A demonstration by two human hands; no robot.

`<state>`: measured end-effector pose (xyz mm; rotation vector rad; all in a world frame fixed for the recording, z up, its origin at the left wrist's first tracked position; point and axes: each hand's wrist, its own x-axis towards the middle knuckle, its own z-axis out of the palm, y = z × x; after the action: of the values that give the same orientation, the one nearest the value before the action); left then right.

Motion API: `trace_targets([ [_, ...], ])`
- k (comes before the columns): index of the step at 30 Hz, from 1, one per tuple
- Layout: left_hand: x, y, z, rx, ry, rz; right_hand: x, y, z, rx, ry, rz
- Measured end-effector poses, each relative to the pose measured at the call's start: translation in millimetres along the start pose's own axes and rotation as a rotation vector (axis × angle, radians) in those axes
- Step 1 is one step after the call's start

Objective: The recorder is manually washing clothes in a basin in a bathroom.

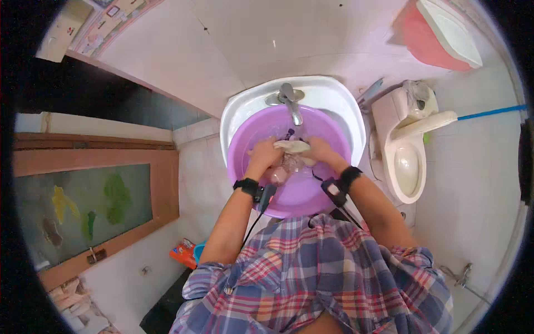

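Tiled bathroom, white walls and floor. Far left: wooden door point(94, 206) with a frosted glass panel, small red packet point(183, 251) on the floor near its lower corner.

Centre: white sink point(339, 106) on the wall, metal tap point(290, 100) at its back rim, spout pointing forward. Purple basin point(250, 133) sits inside the sink and fills most of it, front rim overhanging toward the person. Water in the basin looks shallow; hard to tell if the tap is running.

Left hand point(266, 155) is over the basin's left-centre, grip closed on the left end of a pale cloth point(293, 147). Right hand point(318, 150) mirrors it at right-centre, grip closed on the other end. Cloth is bunched between the two hands just under the spout, mid-basin, partly wet; something pinkish and translucent hangs below it, can't tell what. Black straps with small devices and cables on both wrists.

Right: white toilet point(409, 161), seat down, beside the sink; red dustpan-like thing point(428, 39) up on the wall side; blue hose point(489, 112) toward the right edge.

My read: step in hand is hand-washing the cloth, scrub/rub phase. Next move calls for both hands working against each other with the cloth kept low over the basin's middle so water stays inside the rim.
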<state>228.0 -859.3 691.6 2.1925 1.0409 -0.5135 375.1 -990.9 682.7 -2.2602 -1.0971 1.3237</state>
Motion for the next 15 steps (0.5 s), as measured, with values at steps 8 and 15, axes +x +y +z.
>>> trace_targets([
  [8,-43.1,1.5,8.5,-1.651,-0.16,0.291,-41.2,-55.5,-2.9,1.366,0.234,-0.235],
  [15,-21.6,1.6,42.6,-2.086,-0.3,0.371,-71.9,-85.4,38.2,0.054,0.708,-0.786],
])
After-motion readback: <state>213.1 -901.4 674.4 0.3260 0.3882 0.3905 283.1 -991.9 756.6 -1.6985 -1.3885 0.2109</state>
